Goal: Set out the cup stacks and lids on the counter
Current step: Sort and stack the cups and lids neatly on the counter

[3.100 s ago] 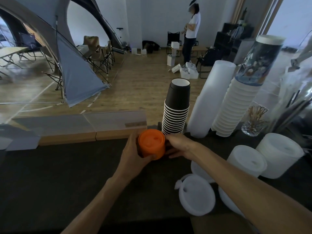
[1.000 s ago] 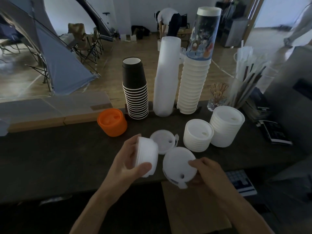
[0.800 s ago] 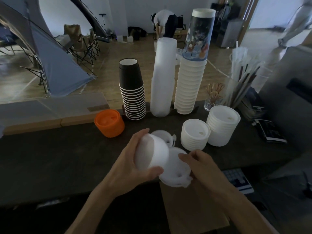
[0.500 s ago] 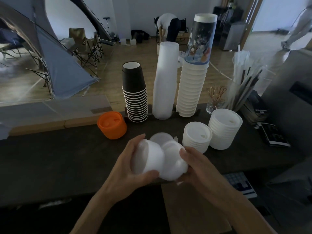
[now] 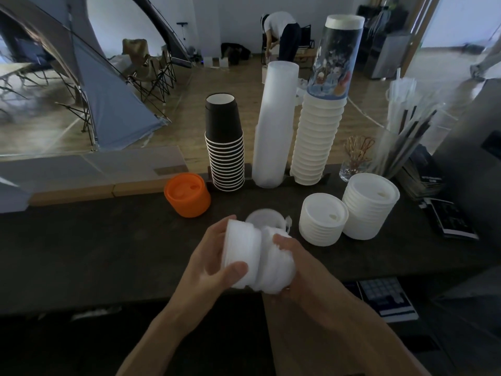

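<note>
My left hand [image 5: 208, 264] grips a small stack of white lids [image 5: 240, 253] held on its side above the dark counter [image 5: 95, 245]. My right hand [image 5: 295, 270] presses further white lids [image 5: 276, 263] against that stack from the right, its fingers curled round them. One loose white lid [image 5: 264, 217] lies flat on the counter just behind. An orange lid stack [image 5: 187, 195] stands at the left. Behind it stand a black cup stack [image 5: 225, 142], a frosted clear cup stack [image 5: 273, 126] and a white cup stack [image 5: 315, 139]. Two white lid stacks [image 5: 322, 219] [image 5: 368, 206] stand at the right.
A printed tube [image 5: 334, 58] tops the white cup stack. A glass of stirrers [image 5: 355, 158] and a holder of straws [image 5: 401, 126] stand at the back right, with booklets [image 5: 447, 218] beside them. A person [image 5: 282, 33] bends over on the far floor. A tent [image 5: 89, 85] stands left.
Since three seconds ago my hands left the orange lid stack and picked up white lids. In the last second my right hand brought its lid up against the stack in my left.
</note>
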Demonstrator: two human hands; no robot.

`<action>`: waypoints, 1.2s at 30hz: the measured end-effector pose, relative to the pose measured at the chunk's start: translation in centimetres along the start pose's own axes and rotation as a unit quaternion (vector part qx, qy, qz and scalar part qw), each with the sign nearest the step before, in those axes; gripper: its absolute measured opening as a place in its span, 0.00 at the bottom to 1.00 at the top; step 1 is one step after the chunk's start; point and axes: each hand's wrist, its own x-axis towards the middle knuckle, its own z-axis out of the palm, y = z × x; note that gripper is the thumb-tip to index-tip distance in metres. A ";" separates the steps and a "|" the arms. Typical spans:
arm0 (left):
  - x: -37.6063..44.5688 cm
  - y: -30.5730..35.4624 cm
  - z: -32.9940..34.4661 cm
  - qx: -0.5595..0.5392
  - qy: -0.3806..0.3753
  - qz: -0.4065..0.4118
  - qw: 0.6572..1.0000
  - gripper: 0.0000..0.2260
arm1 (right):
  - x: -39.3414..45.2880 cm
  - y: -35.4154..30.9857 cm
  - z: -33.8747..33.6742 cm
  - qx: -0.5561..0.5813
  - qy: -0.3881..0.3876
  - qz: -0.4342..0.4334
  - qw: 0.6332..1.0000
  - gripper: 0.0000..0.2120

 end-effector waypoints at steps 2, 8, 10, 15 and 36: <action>0.0 -0.2 0.6 0.022 0.028 -0.014 0.999 0.39 | 0.2 -0.5 1.2 -0.006 0.021 0.021 1.000 0.31; 0.2 0.3 0.3 -0.250 0.152 -0.104 0.951 0.50 | 0.8 -0.6 -1.2 0.110 0.053 -0.025 0.992 0.44; 0.0 1.0 0.2 -0.312 0.163 -0.135 0.926 0.49 | 2.0 -1.8 -1.2 0.059 0.065 -0.007 0.996 0.44; -0.2 2.7 0.5 -0.323 0.138 -0.153 0.924 0.21 | 1.8 -1.3 -2.6 -0.006 -0.019 -0.083 0.996 0.40; 3.3 2.3 1.1 -0.148 0.114 -0.257 0.948 0.24 | 3.3 -0.9 -2.9 -0.310 -0.091 -0.174 0.930 0.41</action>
